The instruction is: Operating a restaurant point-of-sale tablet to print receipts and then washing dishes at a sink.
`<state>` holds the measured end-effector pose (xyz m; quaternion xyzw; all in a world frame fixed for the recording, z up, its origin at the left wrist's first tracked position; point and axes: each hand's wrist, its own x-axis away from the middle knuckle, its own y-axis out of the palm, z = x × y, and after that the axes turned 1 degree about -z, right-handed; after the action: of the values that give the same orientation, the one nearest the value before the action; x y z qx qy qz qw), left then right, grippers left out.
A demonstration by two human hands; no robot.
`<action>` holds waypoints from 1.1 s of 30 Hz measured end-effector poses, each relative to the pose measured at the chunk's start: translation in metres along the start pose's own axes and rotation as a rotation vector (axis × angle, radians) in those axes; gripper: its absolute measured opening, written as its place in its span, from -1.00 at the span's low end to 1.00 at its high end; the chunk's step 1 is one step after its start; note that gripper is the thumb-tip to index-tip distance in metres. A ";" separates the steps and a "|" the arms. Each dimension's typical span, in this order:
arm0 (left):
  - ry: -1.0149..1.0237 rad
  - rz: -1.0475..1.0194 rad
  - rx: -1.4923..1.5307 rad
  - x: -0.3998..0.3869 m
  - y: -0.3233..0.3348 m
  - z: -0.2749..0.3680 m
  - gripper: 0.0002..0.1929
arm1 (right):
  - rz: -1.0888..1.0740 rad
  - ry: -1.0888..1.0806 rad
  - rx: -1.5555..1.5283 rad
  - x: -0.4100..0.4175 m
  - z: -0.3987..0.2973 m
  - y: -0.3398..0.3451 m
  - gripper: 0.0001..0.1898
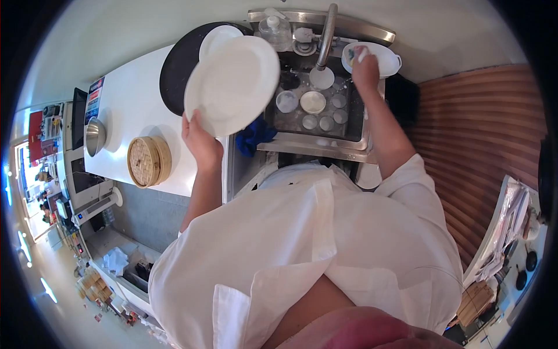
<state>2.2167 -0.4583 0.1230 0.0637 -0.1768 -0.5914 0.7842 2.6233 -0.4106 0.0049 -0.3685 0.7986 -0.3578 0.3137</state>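
Note:
My left hand (202, 141) grips the lower rim of a large white oval plate (233, 85), which is tilted up over the left side of the sink. Under the faucet's right side, my right hand (367, 72) holds a blurred, multicoloured sponge or cloth (358, 53). That hand is over a white oval dish (387, 61) with a small handle, at the sink's back right corner. Several small round bowls and cups sit in the metal sink (272, 115), among them a cream-coloured bowl (312, 102). A white bowl (321, 78) lies beneath the faucet (328, 37).
Left of the sink, a white counter (126, 78) bears a round black tray (181, 70) with another white plate (218, 37), a bamboo steamer (146, 161) and a metal bowl (95, 136). A blue cloth (253, 135) hangs at the sink's left edge. A clear pump bottle (274, 32) stands behind.

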 end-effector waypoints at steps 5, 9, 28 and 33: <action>0.018 0.095 0.026 -0.051 -0.002 -0.022 -0.64 | -0.082 -0.338 0.345 -0.060 0.096 0.023 -0.63; 0.005 0.152 0.074 -0.113 -0.009 -0.074 -0.57 | -0.255 0.058 0.325 -0.048 0.044 0.017 -0.65; -0.179 0.127 0.004 -0.228 -0.033 -0.159 -0.61 | 0.433 0.896 -0.486 0.297 0.233 -0.089 -0.79; -0.167 0.139 -0.261 -0.240 -0.066 -0.127 -0.59 | 0.236 1.148 -0.325 0.411 0.309 -0.007 -0.76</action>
<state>2.1453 -0.2633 -0.0642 -0.1004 -0.1669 -0.5567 0.8076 2.6441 -0.8528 -0.2566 -0.0690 0.9201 -0.3356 -0.1899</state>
